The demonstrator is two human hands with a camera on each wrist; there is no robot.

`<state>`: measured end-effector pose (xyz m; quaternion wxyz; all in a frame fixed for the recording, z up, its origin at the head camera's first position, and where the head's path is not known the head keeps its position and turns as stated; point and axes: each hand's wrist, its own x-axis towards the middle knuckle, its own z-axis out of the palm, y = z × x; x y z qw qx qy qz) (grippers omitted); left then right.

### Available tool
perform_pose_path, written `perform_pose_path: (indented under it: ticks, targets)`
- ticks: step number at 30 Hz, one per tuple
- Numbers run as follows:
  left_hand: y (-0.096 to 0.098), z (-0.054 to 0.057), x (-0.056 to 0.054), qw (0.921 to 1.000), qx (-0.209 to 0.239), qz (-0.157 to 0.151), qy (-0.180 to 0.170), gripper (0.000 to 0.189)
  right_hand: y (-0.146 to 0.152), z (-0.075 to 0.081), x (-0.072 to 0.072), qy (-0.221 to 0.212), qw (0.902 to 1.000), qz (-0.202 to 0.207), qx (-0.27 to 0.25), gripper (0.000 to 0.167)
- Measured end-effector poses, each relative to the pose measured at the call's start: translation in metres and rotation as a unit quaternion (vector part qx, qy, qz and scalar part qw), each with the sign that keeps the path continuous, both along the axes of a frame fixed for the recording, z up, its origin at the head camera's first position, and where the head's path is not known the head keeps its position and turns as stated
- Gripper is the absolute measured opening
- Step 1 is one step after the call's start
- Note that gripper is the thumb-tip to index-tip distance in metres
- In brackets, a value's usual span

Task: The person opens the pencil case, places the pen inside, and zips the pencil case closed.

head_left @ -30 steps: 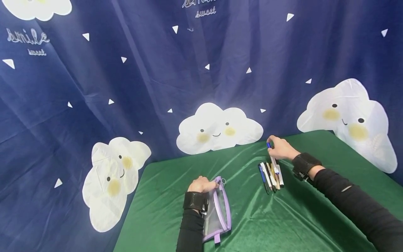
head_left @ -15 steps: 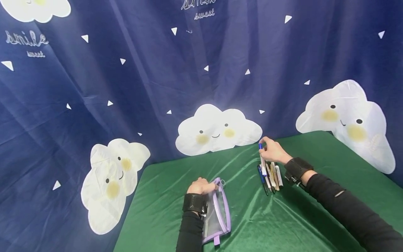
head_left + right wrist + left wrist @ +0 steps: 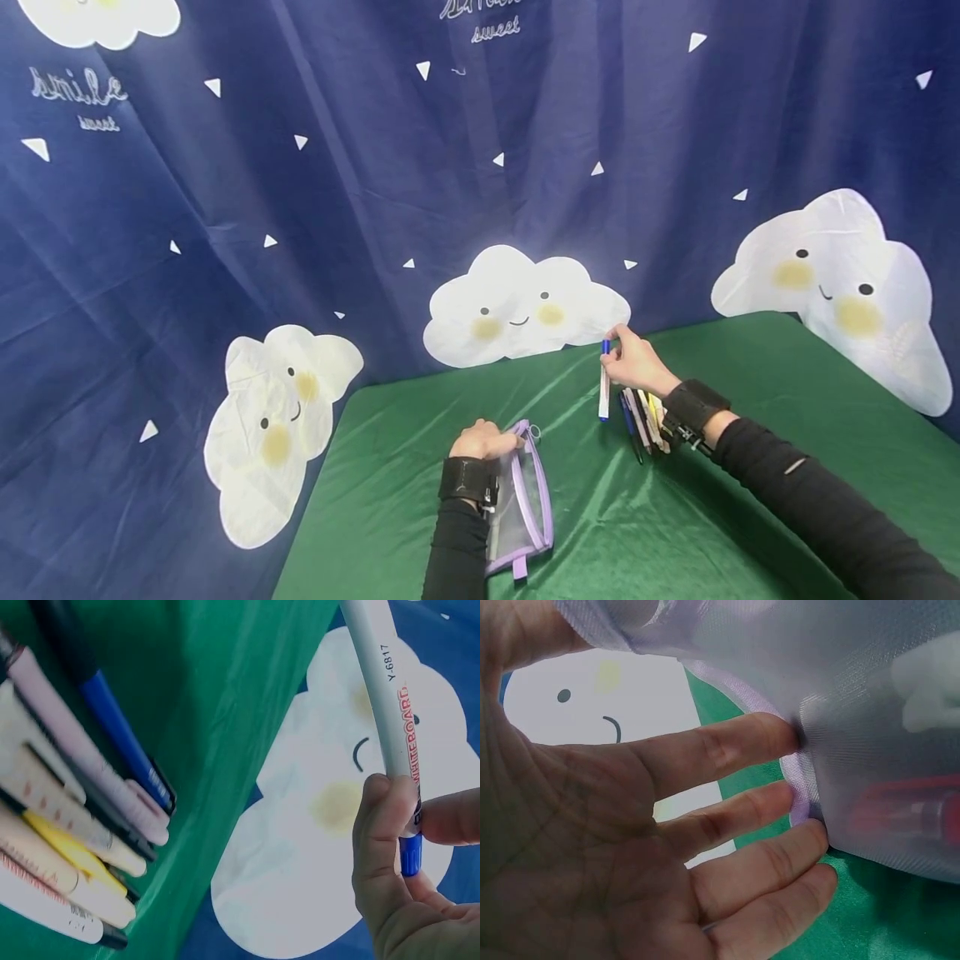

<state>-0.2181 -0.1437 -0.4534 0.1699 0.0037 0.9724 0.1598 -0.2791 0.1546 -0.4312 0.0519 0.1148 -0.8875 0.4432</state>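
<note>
Blue curtain [image 3: 360, 125] hangs behind green cloth [image 3: 787, 392]. Left hand [image 3: 480, 440], fingers straight, touches one mesh pouch [image 3: 510, 521], whose contents [image 3: 911, 814] look blurred, uncountable. Right hand [image 3: 636, 363] pinches one whiteboard marker [image 3: 604, 396]; at least six overlapping pens [image 3: 642, 421] lie beside its wrist, partly covered.

The whiteboard marker [image 3: 604, 393] (blue-capped, in the right fingers [image 3: 381, 825]) has moved left, clear of the pens [image 3: 639, 421].

Room type unclear, navy cloud-print curtain [image 3: 540, 200], green-draped table [image 3: 600, 517]
</note>
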Motion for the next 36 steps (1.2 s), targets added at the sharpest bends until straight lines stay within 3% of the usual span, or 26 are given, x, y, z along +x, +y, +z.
perform_pose_path:
  ticks: [7,36]
  targets:
    - [0.000,0.001,0.001,1.0000,-0.001,0.001,-0.001,0.075,-0.009,-0.004,0.002,0.012,0.9999,0.000,-0.005,0.031]
    - [-0.002,0.001,-0.003,0.9999,-0.007,-0.011,-0.009,0.076,-0.060,-0.012,0.016,-0.019,0.9957,0.026,-0.087,0.030]
